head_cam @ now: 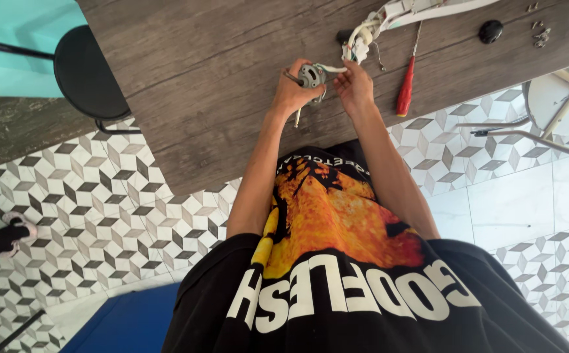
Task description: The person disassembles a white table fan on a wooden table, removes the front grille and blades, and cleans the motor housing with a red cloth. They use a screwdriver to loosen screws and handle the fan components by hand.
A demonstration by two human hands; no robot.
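Left hand (292, 91) grips a small grey part (310, 76); right hand (354, 88) pinches what looks like its white wire (331, 67), fingertips partly hidden.

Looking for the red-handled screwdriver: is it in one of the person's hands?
No. The red-handled screwdriver lies on the wooden table, right of the right hand, untouched.

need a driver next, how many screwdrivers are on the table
1: a red-handled screwdriver lies on the wooden table, just right of the right hand. Others could be hidden under the white appliance part.
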